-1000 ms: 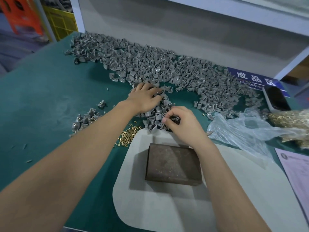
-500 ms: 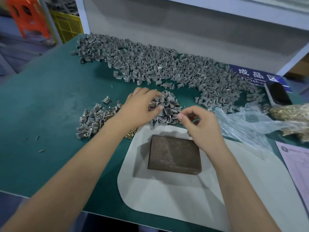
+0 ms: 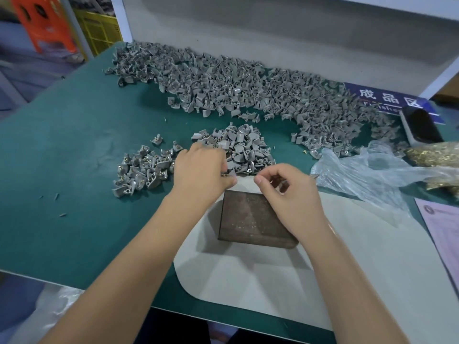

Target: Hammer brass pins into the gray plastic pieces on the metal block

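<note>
Left hand (image 3: pixel 201 170) curled, grip pinching a small gray plastic piece (image 3: pixel 229 171) at the near edge of the middle heap of gray plastic pieces (image 3: pixel 244 147). Right hand (image 3: pixel 290 189) fingers curled over the far right corner of the dark rectangular metal block (image 3: pixel 248 219); whether its grip holds anything cannot be told. Block sits on a pale gray mat (image 3: pixel 273 274) on the green worktop (image 3: pixel 62 170). Loose brass pins (image 3: pixel 432 155) lie far right beside a clear plastic bag (image 3: pixel 367 172).

Two bare forearms showing, no sleeves, gloves, rings or watch; left hand (image 3: pixel 198 167) and right hand (image 3: pixel 290 189) wearing nothing.
</note>
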A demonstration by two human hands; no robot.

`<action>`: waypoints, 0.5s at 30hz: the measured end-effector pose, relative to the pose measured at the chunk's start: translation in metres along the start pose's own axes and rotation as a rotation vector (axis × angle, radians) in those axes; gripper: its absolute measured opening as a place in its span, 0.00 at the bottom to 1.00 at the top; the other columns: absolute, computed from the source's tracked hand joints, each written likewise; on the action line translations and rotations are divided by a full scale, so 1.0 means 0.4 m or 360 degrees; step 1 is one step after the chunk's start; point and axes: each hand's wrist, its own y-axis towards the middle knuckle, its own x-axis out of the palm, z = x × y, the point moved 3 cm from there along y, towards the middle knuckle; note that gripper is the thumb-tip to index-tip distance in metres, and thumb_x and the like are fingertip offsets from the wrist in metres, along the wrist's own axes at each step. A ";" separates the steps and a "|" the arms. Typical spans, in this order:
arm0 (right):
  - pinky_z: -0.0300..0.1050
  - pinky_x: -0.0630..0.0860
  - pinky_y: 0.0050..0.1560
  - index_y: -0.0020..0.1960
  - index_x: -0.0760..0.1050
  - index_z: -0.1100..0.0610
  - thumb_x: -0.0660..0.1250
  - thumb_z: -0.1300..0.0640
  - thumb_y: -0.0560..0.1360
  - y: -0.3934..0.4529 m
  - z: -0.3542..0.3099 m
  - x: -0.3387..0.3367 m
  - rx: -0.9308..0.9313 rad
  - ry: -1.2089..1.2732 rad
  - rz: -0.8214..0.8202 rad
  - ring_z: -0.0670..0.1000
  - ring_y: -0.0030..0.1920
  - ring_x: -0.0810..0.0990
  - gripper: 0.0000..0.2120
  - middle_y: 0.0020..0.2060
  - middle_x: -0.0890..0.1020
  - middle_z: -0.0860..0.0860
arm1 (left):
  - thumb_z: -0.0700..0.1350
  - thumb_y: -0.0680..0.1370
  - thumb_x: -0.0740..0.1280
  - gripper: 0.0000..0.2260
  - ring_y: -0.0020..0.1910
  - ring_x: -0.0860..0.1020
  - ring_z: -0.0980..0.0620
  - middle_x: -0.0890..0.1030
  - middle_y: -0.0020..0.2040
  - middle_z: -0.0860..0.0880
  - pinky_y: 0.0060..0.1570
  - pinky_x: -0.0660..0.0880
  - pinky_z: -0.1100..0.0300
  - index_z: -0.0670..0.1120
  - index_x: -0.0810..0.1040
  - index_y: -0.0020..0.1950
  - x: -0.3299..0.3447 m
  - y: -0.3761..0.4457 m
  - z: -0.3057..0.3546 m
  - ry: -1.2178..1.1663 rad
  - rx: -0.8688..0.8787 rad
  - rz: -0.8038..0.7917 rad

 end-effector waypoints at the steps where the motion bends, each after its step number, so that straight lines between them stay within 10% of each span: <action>1: 0.35 0.72 0.47 0.45 0.83 0.50 0.74 0.57 0.77 0.000 -0.001 0.001 -0.0027 -0.0037 0.0006 0.49 0.45 0.80 0.03 0.41 0.83 0.42 | 0.64 0.73 0.74 0.14 0.58 0.75 0.49 0.82 0.46 0.55 0.47 0.64 0.55 0.55 0.79 0.46 0.002 0.001 0.002 0.0024 -0.0036 -0.0032; 15: 0.30 0.69 0.44 0.45 0.81 0.49 0.74 0.57 0.77 -0.002 -0.008 0.002 -0.0088 -0.0158 0.0071 0.45 0.43 0.79 0.04 0.40 0.81 0.39 | 0.55 0.82 0.65 0.06 0.47 0.79 0.50 0.80 0.48 0.57 0.41 0.70 0.53 0.55 0.73 0.53 -0.021 -0.070 0.044 -0.0531 0.0188 0.0300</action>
